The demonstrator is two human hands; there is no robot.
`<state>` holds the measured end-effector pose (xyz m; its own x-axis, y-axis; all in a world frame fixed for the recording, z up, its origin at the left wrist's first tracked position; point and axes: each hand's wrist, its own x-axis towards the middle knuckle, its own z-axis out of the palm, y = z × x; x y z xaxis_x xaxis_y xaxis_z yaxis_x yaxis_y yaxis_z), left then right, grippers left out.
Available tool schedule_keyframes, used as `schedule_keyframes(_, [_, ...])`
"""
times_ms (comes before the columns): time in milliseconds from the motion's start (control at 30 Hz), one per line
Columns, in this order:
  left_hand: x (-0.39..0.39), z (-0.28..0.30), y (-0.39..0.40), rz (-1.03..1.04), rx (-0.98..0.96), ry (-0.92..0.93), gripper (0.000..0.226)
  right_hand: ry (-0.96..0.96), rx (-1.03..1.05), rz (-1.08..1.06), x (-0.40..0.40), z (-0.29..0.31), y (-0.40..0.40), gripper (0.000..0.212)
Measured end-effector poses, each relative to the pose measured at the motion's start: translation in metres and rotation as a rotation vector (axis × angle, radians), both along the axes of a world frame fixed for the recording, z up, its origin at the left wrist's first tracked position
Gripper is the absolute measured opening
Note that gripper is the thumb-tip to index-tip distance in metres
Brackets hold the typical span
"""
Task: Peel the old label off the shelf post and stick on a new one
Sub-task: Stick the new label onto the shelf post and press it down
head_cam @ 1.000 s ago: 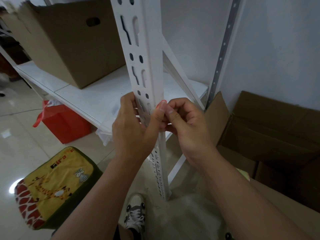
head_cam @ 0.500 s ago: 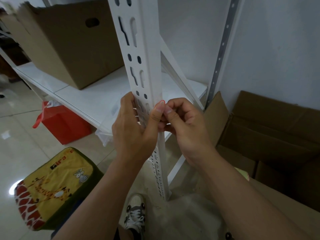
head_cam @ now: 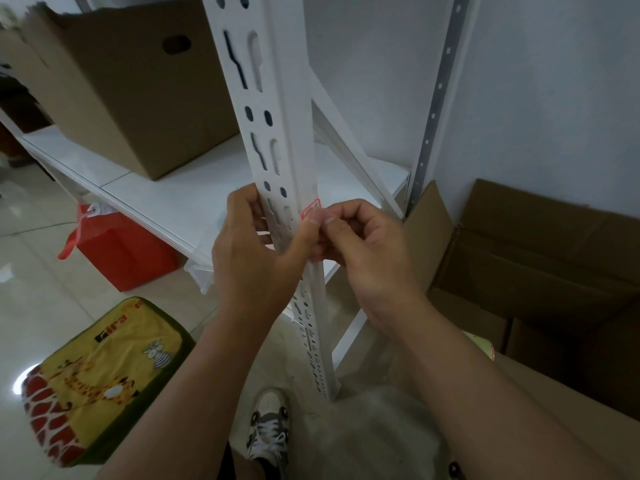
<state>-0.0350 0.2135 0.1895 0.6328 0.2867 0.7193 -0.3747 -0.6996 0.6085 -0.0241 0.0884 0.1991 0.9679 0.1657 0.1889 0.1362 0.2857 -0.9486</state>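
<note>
A white slotted shelf post [head_cam: 277, 109] runs down the middle of the view. A small label with a red border [head_cam: 311, 207] sits at the post's right edge, partly hidden by my fingers. My left hand [head_cam: 252, 258] wraps the post from the left, fingers behind it, thumb pressed beside the label. My right hand [head_cam: 360, 247] pinches the label's lower edge between thumb and forefinger, its other fingers curled. I cannot tell whether the label is stuck flat or partly lifted.
A large cardboard box [head_cam: 131, 84] stands on the white shelf board [head_cam: 194, 199]. A red bag [head_cam: 121, 251] sits on the floor under the shelf. A yellow giraffe-print cushion [head_cam: 93, 379] lies lower left. Open cardboard boxes [head_cam: 540, 258] stand at right. My shoe [head_cam: 270, 427] is by the post's foot.
More of the red-bordered label shows above my fingertips than before. Both hands stay at the same spot on the post.
</note>
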Motion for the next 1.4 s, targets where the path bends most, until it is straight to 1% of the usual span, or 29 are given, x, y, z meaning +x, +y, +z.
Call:
schedule_keyframes(100, [-0.001, 0.000, -0.001, 0.016, 0.000, -0.003, 0.059, 0.027, 0.029, -0.006, 0.000, -0.001, 0.000, 0.008])
schedule_keyframes(233, [-0.001, 0.003, -0.008, 0.071, 0.012, -0.007, 0.058, 0.113, 0.075, -0.014, -0.001, -0.003, -0.002, 0.011])
schedule_keyframes(333, [-0.001, 0.006, -0.005, 0.070, 0.082, -0.008, 0.054, 0.160, 0.094, -0.025, -0.001, -0.005, -0.005, 0.012])
schedule_keyframes(500, [-0.002, 0.009, -0.001, 0.046, 0.155, 0.002, 0.054, 0.178, 0.084, -0.036, 0.000, -0.007, -0.009, 0.012])
schedule_keyframes(667, [-0.003, 0.009, 0.000, 0.036, 0.148, 0.047, 0.053, 0.185, 0.060, -0.037, -0.001, -0.008, -0.009, 0.011])
schedule_keyframes(767, [-0.002, 0.012, -0.001, 0.008, 0.134, 0.082, 0.062, 0.190, 0.056, -0.035, -0.002, -0.008, -0.009, 0.011])
schedule_keyframes(867, [-0.001, 0.014, -0.004, 0.038, 0.112, 0.100, 0.066, 0.188, 0.035, -0.040, -0.002, -0.009, -0.010, 0.010])
schedule_keyframes(967, [-0.002, 0.016, -0.008, 0.107, 0.087, 0.111, 0.057, 0.185, 0.010, -0.053, -0.002, -0.010, -0.011, 0.011])
schedule_keyframes(1067, [-0.002, 0.017, -0.012, 0.121, 0.096, 0.118, 0.050, 0.189, -0.008, -0.066, -0.001, -0.010, -0.012, 0.011])
schedule_keyframes(1200, [0.001, 0.017, -0.013, 0.128, 0.111, 0.088, 0.049, 0.187, -0.013, -0.089, -0.001, -0.011, -0.013, 0.010])
schedule_keyframes(1400, [-0.001, 0.015, -0.009, 0.126, 0.135, 0.115, 0.056, 0.173, -0.038, -0.096, -0.001, -0.011, -0.017, 0.013])
